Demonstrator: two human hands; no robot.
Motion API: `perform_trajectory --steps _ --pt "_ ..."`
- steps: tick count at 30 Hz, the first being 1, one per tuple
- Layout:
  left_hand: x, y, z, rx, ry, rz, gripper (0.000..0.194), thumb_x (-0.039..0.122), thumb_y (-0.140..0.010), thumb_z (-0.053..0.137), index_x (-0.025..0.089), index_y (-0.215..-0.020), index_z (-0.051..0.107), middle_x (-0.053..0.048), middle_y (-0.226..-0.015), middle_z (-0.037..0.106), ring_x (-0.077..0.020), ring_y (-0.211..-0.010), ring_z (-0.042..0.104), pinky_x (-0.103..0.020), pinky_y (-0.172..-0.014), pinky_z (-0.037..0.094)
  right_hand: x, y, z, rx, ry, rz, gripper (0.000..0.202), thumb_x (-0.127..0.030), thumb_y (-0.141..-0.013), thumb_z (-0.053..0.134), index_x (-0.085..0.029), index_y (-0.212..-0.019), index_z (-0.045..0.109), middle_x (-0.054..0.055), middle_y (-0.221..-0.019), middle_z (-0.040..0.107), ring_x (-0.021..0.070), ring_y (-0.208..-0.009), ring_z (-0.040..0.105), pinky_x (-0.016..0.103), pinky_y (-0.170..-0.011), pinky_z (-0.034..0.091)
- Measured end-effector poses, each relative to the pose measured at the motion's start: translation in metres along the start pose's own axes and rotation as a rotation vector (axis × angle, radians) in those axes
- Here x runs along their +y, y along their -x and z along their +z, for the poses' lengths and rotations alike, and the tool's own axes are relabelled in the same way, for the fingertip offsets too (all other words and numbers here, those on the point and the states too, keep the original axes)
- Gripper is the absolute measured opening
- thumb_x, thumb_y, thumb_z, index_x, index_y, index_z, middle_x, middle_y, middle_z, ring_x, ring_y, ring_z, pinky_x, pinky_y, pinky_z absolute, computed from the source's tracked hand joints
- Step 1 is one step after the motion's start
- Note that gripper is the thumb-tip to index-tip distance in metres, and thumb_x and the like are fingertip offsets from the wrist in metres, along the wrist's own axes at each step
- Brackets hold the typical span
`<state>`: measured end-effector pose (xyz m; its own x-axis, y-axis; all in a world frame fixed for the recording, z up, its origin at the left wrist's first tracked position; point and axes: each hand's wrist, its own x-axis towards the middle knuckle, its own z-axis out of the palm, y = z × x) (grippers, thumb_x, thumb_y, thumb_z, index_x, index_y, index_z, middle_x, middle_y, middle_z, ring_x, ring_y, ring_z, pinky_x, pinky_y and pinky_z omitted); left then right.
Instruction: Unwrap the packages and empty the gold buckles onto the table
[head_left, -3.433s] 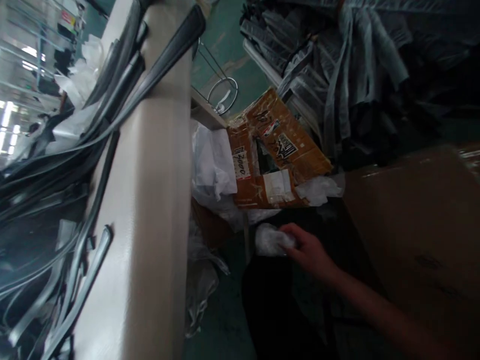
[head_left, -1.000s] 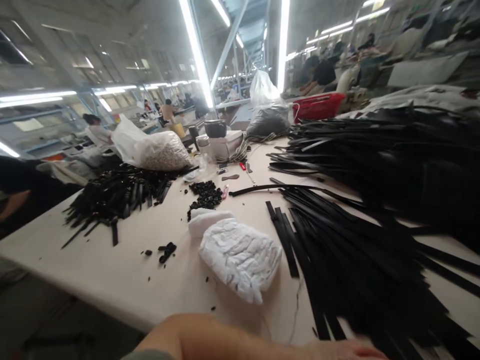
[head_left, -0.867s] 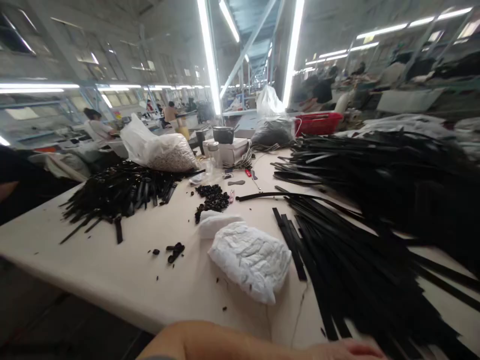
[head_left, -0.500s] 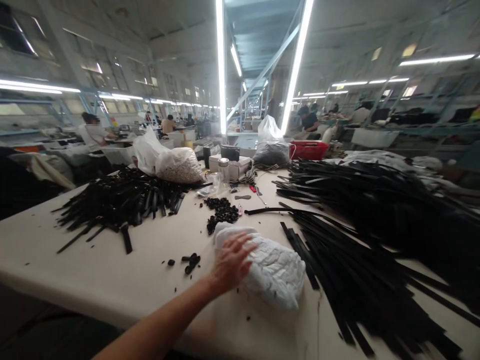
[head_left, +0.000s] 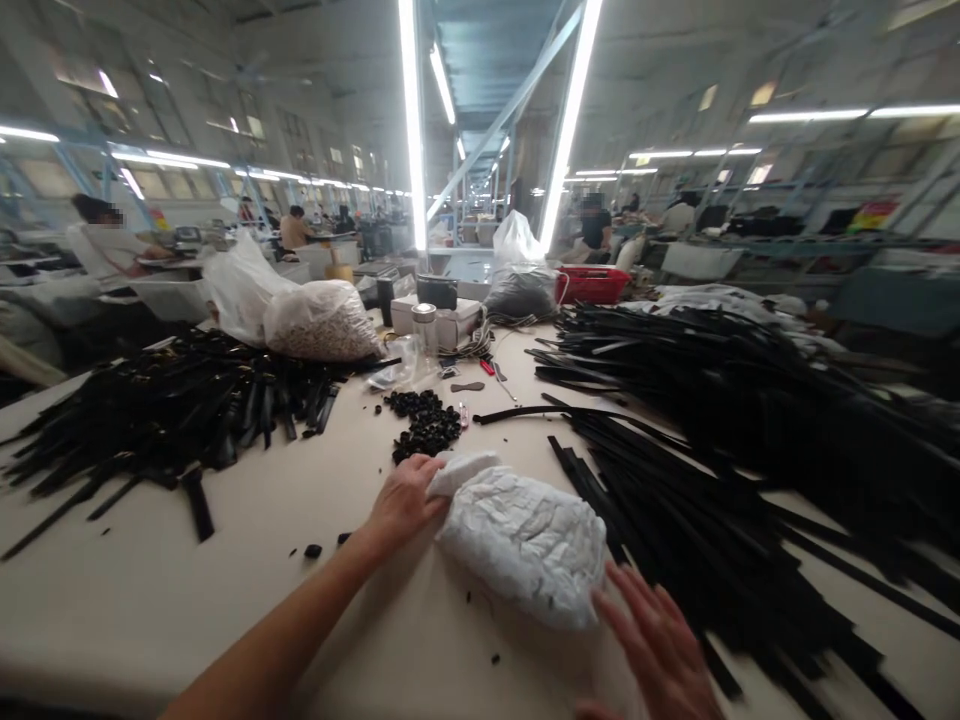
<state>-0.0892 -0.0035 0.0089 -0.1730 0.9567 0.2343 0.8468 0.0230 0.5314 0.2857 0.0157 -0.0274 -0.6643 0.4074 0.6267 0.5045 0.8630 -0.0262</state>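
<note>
Here, in the head view, a white bundle [head_left: 529,545] lies on the table [head_left: 97,600], black strips [head_left: 667,520] to its right; the left hand [head_left: 403,503] grasps its left end, the right hand [head_left: 658,640] spreads loose fingers at its right

head camera | from: above and behind the fingers [head_left: 637,602] | facing: forward, slightly down, across the table [head_left: 150,600] | range: left hand [head_left: 405,503] and right hand [head_left: 664,650] close; light tubes [head_left: 573,120] far beyond the fingers
</note>
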Motion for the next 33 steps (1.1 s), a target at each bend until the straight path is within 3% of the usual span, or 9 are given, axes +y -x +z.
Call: perform_trajectory --steps 4,7,12,16,19,22,25,30,33 --pt "0.001 0.01 0.004 0.014 -0.105 0.062 0.037 0.023 -0.086 0.055 0.02 -0.122 0.062 -0.01 -0.105 0.063 -0.0268 -0.098 0.06 -0.041 -0.089 0.05 -0.037 -0.056 0.025 -0.142 0.088 -0.067 0.072 -0.039 -0.078 0.069 -0.021 -0.144 0.045 0.012 -0.152 0.043 0.0335 -0.14 0.036 0.05 -0.12 0.002" --pt "-0.002 0.014 0.008 0.018 -0.093 0.083 0.037 0.026 -0.086 0.054 0.022 -0.122 0.062 -0.009 -0.101 0.063 -0.0262 -0.094 0.062 -0.04 -0.085 0.052 -0.043 -0.075 0.039 -0.18 0.101 0.016 0.068 -0.023 -0.076 0.067 -0.023 -0.141 0.048 0.012 -0.149 0.046 0.0337 -0.137 0.04 0.053 -0.118 0.007" --pt "0.001 0.02 0.004 -0.007 -0.022 0.065 0.042 0.036 -0.085 0.058 0.025 -0.125 0.06 -0.008 -0.106 0.063 -0.0253 -0.095 0.064 -0.039 -0.084 0.054 -0.032 -0.083 0.043 -0.276 0.018 0.11 0.062 -0.021 -0.078 0.064 -0.029 -0.138 0.05 0.008 -0.15 0.047 0.0322 -0.134 0.043 0.054 -0.113 0.024" --pt "0.003 0.02 -0.005 -0.069 0.093 -0.003 0.05 0.053 -0.082 0.063 0.023 -0.122 0.064 -0.008 -0.107 0.063 -0.0247 -0.09 0.064 -0.038 -0.082 0.055 -0.009 -0.091 0.045 -0.293 0.012 0.167 0.057 -0.019 -0.081 0.06 -0.029 -0.137 0.053 0.006 -0.149 0.048 0.0312 -0.133 0.044 0.053 -0.112 0.025" --pt "-0.002 0.018 -0.004 -0.124 0.305 -0.088 0.045 0.055 -0.09 0.049 0.023 -0.113 0.068 -0.007 -0.1 0.064 -0.0216 -0.083 0.065 -0.033 -0.073 0.054 0.024 -0.105 0.054 -0.283 0.069 0.251 0.052 -0.018 -0.084 0.056 -0.027 -0.136 0.054 0.007 -0.145 0.052 0.0309 -0.133 0.044 0.051 -0.112 0.027" --pt "-0.012 0.011 -0.001 -0.051 0.335 -0.211 0.044 0.052 -0.086 0.053 0.018 -0.11 0.066 -0.007 -0.093 0.064 -0.021 -0.075 0.063 -0.034 -0.069 0.053 0.063 -0.124 0.065 -0.291 0.171 0.335 0.046 -0.021 -0.086 0.054 -0.019 -0.132 0.057 0.014 -0.14 0.055 0.0345 -0.131 0.044 0.053 -0.109 0.03" --pt "-0.021 0.001 -0.001 0.044 0.23 -0.313 0.061 0.053 -0.075 0.065 0.014 -0.121 0.058 -0.008 -0.096 0.065 -0.022 -0.071 0.062 -0.038 -0.072 0.051 0.091 -0.14 0.075 -0.282 0.227 0.369 0.043 -0.025 -0.087 0.053 -0.016 -0.129 0.057 0.017 -0.138 0.056 0.0359 -0.129 0.044 0.054 -0.107 0.031" --pt "-0.022 -0.009 -0.001 -0.117 0.309 -0.32 0.038 0.046 -0.084 0.054 0.018 -0.108 0.064 -0.004 -0.077 0.067 -0.0221 -0.07 0.062 -0.033 -0.066 0.045 0.108 -0.139 0.079 -0.267 0.187 0.385 0.049 -0.022 -0.084 0.052 -0.016 -0.132 0.054 0.017 -0.141 0.052 0.035 -0.133 0.042 0.056 -0.111 0.027" --pt "-0.014 -0.012 0.007 -0.121 0.508 -0.303 0.031 0.039 -0.083 0.056 0.019 -0.105 0.064 0.0 -0.071 0.062 -0.0171 -0.064 0.054 -0.028 -0.061 0.041 0.099 -0.134 0.072 -0.217 0.045 0.46 0.05 -0.019 -0.083 0.047 -0.017 -0.133 0.052 0.015 -0.143 0.051 0.0318 -0.134 0.043 0.055 -0.112 0.029"
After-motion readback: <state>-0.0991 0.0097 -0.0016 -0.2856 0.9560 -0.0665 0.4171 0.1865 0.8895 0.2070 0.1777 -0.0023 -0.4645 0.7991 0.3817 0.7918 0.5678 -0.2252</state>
